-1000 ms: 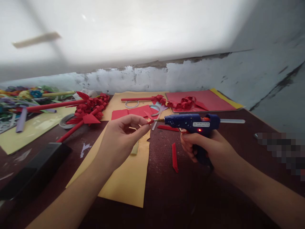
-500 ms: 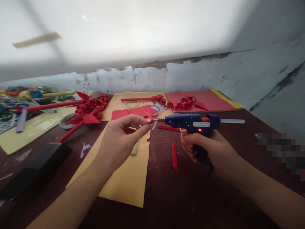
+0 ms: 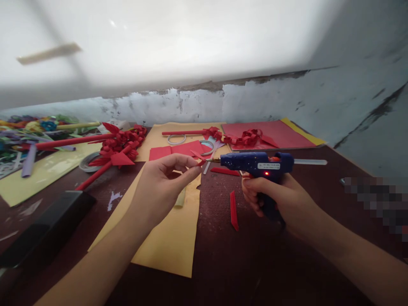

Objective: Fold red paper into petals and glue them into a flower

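Between thumb and fingers, my left hand (image 3: 162, 182) pinches a small red paper piece (image 3: 201, 162). My right hand (image 3: 270, 189) is wrapped round the handle of a blue glue gun (image 3: 248, 162), whose red light is lit and whose clear glue stick juts out at the back. The gun's metal nozzle points left and is at the red piece; whether they touch is too small to tell. Below the gun, a bundle of red paper strips (image 3: 234, 211) lies on the dark table, with another red strip (image 3: 225, 171) behind it.
Yellow sheets (image 3: 172, 250) lie under my left arm. Red paper flowers on stems (image 3: 119, 146) and a black box (image 3: 47, 225) are at the left. Farther back are tape rolls (image 3: 176, 139), another red flower piece (image 3: 251, 138) and a red folder (image 3: 274, 131) by the wall.
The glue gun has shifted very slightly left. Both hands otherwise keep nearly the same pose, and the red piece has tilted a little.
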Action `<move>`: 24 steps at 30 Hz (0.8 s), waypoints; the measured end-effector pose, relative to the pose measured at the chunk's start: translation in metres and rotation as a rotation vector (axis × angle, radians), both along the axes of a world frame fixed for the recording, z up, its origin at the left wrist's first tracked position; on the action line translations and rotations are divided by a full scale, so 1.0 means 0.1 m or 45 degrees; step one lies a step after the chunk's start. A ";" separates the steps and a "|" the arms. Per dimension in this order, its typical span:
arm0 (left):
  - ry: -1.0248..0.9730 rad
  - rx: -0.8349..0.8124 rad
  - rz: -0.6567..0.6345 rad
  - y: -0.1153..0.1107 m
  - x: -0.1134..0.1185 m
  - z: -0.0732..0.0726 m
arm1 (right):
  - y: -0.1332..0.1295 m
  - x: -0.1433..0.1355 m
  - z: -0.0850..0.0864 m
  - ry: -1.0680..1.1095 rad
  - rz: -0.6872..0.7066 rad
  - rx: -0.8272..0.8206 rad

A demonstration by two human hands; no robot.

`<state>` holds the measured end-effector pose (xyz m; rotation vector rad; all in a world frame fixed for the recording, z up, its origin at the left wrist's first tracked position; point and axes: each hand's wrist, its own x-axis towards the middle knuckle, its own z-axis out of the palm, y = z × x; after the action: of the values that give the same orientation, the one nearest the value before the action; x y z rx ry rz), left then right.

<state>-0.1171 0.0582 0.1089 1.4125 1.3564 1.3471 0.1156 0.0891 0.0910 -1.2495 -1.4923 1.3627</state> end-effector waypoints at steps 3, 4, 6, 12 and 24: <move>-0.003 -0.004 0.003 0.00 -0.01 0.00 | 0.03 0.02 -0.01 -0.178 -0.095 0.044; -0.006 0.000 0.003 0.01 -0.01 0.00 | 0.05 0.03 -0.01 -0.230 -0.125 0.048; -0.011 0.017 0.006 0.01 -0.02 -0.01 | 0.08 0.06 -0.02 -0.305 -0.164 0.043; -0.159 0.097 0.076 0.02 -0.09 0.02 | 0.10 0.03 -0.02 -0.401 -0.090 -0.047; -0.318 0.270 0.192 0.00 -0.30 0.12 | -0.14 -0.65 0.10 -0.429 0.015 -0.087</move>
<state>-0.1472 0.0578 0.1213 1.2434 1.2011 1.7473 0.0509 0.0753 0.1012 -1.5761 -1.6909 1.2637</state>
